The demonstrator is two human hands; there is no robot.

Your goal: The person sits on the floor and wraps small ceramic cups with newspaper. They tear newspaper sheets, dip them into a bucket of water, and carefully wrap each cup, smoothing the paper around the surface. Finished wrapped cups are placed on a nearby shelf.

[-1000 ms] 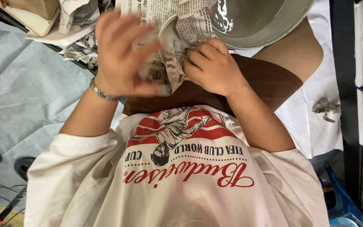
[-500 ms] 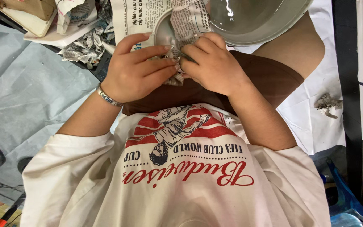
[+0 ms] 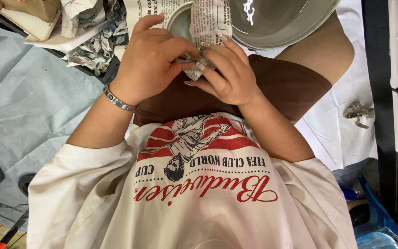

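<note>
Both hands pinch a crumpled newspaper sheet (image 3: 203, 41) folded over the rim of a grey ceramic bowl (image 3: 277, 23) resting on the lap, above the brown shorts (image 3: 272, 87). Left hand (image 3: 150, 60): fingers together, clamped on the paper wad, wrist bent, bracelet (image 3: 118, 102) showing. Right hand (image 3: 229, 76): fingertips pressed on the same wad. Best tuck the paper tight against the rim, bowl steady.

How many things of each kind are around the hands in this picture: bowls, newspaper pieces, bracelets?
Grey glazed bowl: 1
Newspaper sheet held over the bowl rim by the left hand and right hand: 1
Crumpled newspaper heap at upper left: 1
Small crumpled paper wad on the white sheet: 1
Silver bracelet: 1
Total: 5
</note>
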